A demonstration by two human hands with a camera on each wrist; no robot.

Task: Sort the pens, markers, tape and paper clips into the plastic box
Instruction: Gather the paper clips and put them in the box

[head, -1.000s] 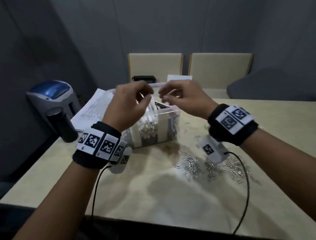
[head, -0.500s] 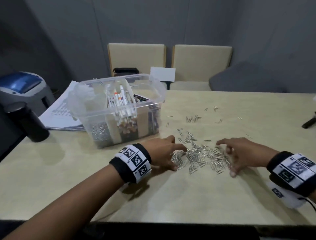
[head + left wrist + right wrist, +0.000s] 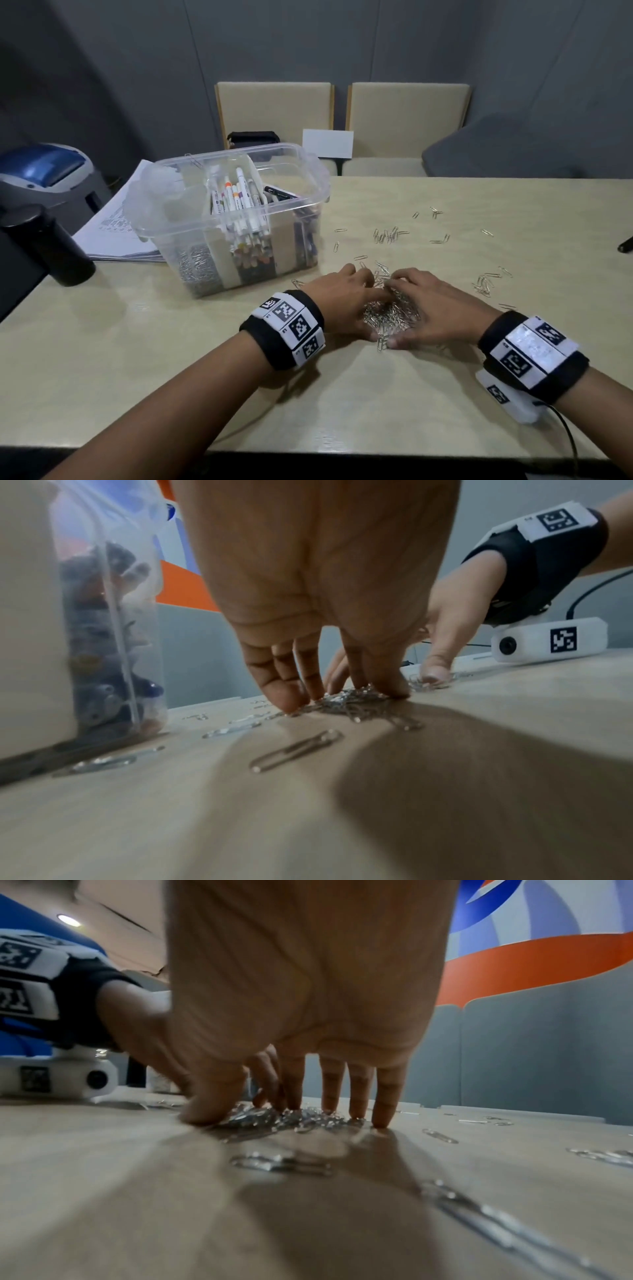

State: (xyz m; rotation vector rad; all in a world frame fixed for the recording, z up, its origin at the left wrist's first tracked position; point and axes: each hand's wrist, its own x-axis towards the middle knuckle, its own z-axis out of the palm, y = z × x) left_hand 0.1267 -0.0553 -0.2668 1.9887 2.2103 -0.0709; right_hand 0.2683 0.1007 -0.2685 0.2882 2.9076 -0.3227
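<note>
A pale wooden table [image 3: 144, 359] carries everything. Between the left hand [image 3: 346, 301] and right hand [image 3: 442, 308] lies a heap of paper clips [image 3: 390, 313], with loose clips [image 3: 387, 235] scattered beyond the fingers. Beyond the left hand stands a clear plastic box [image 3: 178, 219]; left of it lie a stack of papers [image 3: 113, 233] and a black cylinder [image 3: 51, 245].

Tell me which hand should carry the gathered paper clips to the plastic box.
Left, probably. The left hand lies on the side of the plastic box, whose clip compartment is at its left end. The right hand sits farther away, beyond the paper clip pile.
</note>
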